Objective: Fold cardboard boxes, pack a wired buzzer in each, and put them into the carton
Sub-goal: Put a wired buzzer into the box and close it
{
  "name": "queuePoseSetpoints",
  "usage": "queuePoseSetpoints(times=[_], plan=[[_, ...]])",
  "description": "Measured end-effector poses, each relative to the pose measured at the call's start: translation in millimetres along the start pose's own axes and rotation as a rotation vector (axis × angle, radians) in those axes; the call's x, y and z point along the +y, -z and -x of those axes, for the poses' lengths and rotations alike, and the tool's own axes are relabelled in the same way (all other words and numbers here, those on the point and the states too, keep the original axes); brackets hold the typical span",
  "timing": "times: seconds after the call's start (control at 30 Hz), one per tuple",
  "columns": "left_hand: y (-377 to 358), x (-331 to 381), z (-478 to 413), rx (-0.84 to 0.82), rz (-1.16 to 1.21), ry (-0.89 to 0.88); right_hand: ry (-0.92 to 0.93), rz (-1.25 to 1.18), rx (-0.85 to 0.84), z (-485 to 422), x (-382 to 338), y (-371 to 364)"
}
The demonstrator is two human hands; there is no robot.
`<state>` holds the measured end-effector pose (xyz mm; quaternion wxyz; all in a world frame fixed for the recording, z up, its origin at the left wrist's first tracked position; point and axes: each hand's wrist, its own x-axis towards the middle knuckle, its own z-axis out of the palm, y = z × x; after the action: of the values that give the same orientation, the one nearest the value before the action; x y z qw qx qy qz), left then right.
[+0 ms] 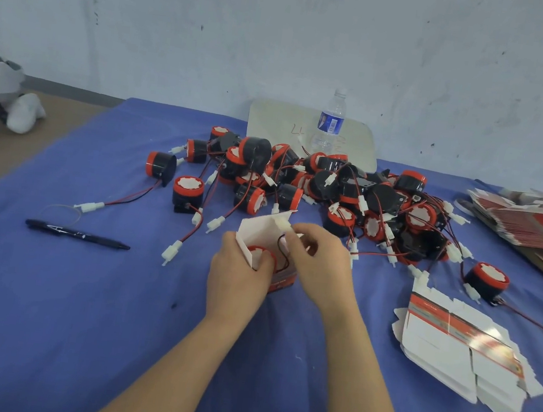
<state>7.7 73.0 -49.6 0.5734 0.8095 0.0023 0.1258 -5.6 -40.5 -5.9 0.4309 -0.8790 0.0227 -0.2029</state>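
Centre frame: left hand (237,280) grips the open cardboard box (257,231), buzzer (259,253) inside; right hand (319,263) pinches its white connector (282,223). Packing step; next, likely tuck the wire in and close the flaps.

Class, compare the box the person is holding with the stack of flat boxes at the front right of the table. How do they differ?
The held box stands folded up with its top open; the flat boxes lie unfolded in a stack. The held box contains a buzzer; the flat boxes hold nothing. The left hand grips the held box; no hand touches the flat boxes. Both are white card with red print.
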Motion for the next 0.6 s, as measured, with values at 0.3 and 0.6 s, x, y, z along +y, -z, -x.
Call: queuePoseSetpoints(times=[0.3, 0.6], plan=[[2.5, -0.3, -2.4, -0.014, 0.008, 0.008, -0.203, -0.396, 0.382, -6.3, 8.6, 5.9], [2.6, -1.6, -3.1, -0.025, 0.004, -0.004, -0.169, -0.36, 0.356, -0.4, 0.5, -1.5]])
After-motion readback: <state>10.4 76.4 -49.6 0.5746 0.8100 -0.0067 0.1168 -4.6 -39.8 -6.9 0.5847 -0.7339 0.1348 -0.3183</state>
